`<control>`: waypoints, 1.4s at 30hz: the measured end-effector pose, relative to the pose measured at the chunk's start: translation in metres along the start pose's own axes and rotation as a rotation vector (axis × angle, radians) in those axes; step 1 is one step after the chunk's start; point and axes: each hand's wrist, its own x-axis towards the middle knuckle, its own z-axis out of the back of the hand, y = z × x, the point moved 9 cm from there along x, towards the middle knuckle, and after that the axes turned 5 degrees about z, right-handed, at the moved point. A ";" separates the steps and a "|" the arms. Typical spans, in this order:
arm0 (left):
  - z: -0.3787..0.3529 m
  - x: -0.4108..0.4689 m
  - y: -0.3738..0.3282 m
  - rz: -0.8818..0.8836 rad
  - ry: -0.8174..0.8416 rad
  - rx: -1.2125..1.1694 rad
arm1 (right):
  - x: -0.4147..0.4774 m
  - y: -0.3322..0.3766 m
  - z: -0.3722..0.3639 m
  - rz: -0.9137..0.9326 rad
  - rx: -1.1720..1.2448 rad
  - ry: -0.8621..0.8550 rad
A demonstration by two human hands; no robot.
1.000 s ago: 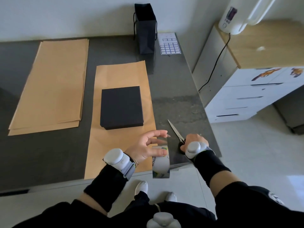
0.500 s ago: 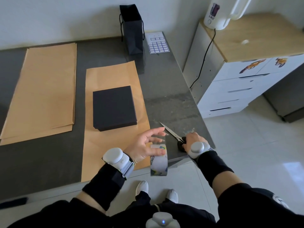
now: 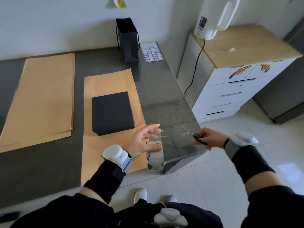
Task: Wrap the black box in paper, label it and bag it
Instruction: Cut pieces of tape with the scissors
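Black box [image 3: 112,112] sits lid-up, unwrapped, on a single sheet of brown paper [image 3: 111,83], centre of frame, slightly toward the sheet's far end. Sheet lies flat on the dark table [image 3: 161,89].

Left hand [image 3: 144,140], lower centre: thumb clamped on the tape roll [image 3: 154,157], other fingers splayed and mostly straight. A short strip of clear tape runs from the roll up to the fingertips [image 3: 156,125]. Roll is at the sheet's near right corner, by the table's near edge. Can't tell if it touches the table.

Right hand [image 3: 209,139], right of centre: fingers curled round the handles of the scissors [image 3: 195,135], blades pointing up-left toward the tape strip, not touching it. Blades too blurred to say how far apart they are. Scissors are over the table's near right corner.

Both hands are near the box, neither touching it.

Black paper bag [image 3: 128,40] stands upright at the back of the table against the wall, upper centre. Label sheet [image 3: 152,51] lies flat just right of it. Stack of brown paper [image 3: 44,96] lies on the left side of the table, apart from the working sheet.

White tracker on each wrist, black sleeves.

Right of the table: white drawer unit [image 3: 230,96] with a wooden top, a white appliance [image 3: 212,18] on it, cord hanging down.
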 end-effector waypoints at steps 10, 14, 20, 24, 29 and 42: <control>-0.010 0.013 0.001 0.015 0.066 0.103 | -0.023 0.007 -0.012 -0.013 0.057 0.336; -0.023 0.012 -0.004 0.007 0.125 0.116 | -0.027 0.003 -0.010 -0.011 0.096 0.337; -0.043 0.009 -0.007 0.007 0.209 0.115 | -0.034 0.000 -0.013 0.006 0.151 0.362; -0.053 0.006 -0.010 0.004 0.247 0.128 | -0.037 -0.002 -0.018 0.006 0.164 0.389; -0.058 0.004 -0.010 0.009 0.268 0.125 | -0.040 -0.005 -0.019 0.026 0.170 0.368; -0.062 0.002 -0.005 0.008 0.275 0.111 | -0.045 -0.004 -0.021 0.057 0.175 0.368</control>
